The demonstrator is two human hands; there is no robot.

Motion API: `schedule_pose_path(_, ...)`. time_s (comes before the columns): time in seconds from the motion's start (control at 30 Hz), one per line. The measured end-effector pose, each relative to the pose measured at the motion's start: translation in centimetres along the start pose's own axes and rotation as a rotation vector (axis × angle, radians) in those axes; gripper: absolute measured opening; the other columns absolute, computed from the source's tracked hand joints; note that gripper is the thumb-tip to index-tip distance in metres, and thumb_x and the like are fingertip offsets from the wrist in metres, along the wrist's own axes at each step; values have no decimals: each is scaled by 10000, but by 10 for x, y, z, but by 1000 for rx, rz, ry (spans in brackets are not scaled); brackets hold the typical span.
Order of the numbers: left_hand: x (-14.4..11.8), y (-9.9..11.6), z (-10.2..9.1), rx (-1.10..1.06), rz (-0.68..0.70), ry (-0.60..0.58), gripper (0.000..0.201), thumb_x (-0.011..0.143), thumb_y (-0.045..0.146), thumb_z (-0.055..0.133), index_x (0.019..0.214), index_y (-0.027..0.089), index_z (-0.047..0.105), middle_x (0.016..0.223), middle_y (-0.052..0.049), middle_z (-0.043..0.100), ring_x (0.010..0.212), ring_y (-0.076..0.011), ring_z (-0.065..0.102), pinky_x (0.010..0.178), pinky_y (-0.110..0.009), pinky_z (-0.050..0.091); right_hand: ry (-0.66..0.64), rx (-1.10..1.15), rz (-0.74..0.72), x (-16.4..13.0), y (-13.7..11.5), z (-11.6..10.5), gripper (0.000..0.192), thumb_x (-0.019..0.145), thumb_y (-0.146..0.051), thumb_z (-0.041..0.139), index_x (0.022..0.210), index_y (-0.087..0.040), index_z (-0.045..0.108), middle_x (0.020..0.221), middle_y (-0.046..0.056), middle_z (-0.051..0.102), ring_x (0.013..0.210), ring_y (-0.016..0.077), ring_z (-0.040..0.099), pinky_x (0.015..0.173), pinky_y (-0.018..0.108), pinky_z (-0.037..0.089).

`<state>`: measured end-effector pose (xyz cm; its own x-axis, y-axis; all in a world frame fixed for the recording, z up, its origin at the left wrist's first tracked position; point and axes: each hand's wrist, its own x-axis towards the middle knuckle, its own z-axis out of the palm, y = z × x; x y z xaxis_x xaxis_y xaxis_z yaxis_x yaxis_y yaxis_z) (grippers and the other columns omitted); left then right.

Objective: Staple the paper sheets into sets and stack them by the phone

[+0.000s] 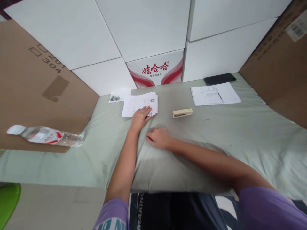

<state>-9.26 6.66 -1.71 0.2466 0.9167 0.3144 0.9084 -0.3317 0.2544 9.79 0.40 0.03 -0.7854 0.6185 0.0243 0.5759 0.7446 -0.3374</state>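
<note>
Head view looks down on a worktop point(216, 140) draped in a pale green cloth, with both bare arms reaching forward from purple sleeves. Left hand point(139, 117) lies flat, palm down, on the near edge of a loose stack of printed papers point(139, 103); its fingers point(146, 111) are stretched out and lie close side by side on the top sheet, pressing rather than pinching. Right hand point(158, 138) rests on the cloth just behind and to the right of the left one, near the paper stack but not touching it; its fingers point(151, 138) are curled loosely toward the left, and whether they grip a fold of cloth cannot be told.

To the right of the stack, apart from both hands, lies a small beige stapler point(182, 112). Farther right and back sits a second sheet pile point(215, 94) with printed lines, and behind it a dark phone point(219, 78) lies flat against the wall of white boxes point(144, 28). One box with red lettering point(155, 68) stands at the back, directly beyond the paper stack. A small printed slip point(118, 96) lies at the stack's left. On the far left, a clear water bottle point(45, 135) with a red label lies on its side beside a brown carton point(35, 86).
</note>
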Motion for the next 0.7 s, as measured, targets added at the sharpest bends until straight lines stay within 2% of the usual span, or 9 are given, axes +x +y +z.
schedule_pose_path(0.1,-5,0,-7,-5,53,63,488,963,430,624,1409,233,617,1448,-116,627,1396,-290,518,1142,-472,374,-2,13,-5,0,0,0,406,1041,-398,382,1055,-188,730,999,104,766,834,227,699,676,301,364)
schedule_pose_path(0.2,-9,-3,-12,34,56,114,443,937,479,652,1300,230,697,1299,-125,696,1256,-295,579,1048,-452,409,-13,24,5,0,0,-2,409,1046,-401,379,1071,-190,729,1005,105,763,840,220,690,695,296,371)
schedule_pose_path(0.3,-10,-6,-12,67,51,117,367,927,462,672,1214,245,744,1191,-115,716,1179,-289,591,983,-438,410,-26,31,9,-1,0,-4,401,1045,-399,384,1075,-192,727,1012,104,762,848,220,686,707,297,374)
schedule_pose_path(0.43,-8,-6,-10,43,55,125,288,1001,403,559,1110,246,774,1094,-104,731,1095,-264,616,946,-426,394,-34,34,6,-1,-1,-7,395,1041,-393,389,1073,-189,726,1013,108,764,852,227,695,699,303,372)
schedule_pose_path(0.53,-5,-7,-6,20,10,170,318,1028,380,489,1033,214,761,1029,-114,743,1017,-261,641,922,-415,393,-31,31,-2,-1,-1,-7,400,1039,-394,387,1069,-187,729,1006,109,766,859,236,702,692,306,374)
schedule_pose_path(0.7,-2,-11,0,-44,-143,318,241,1005,339,515,1108,212,692,963,-108,740,912,-267,656,886,-386,424,-27,33,-5,0,1,-3,407,1041,-398,380,1072,-192,730,1007,115,767,860,239,704,706,312,389)
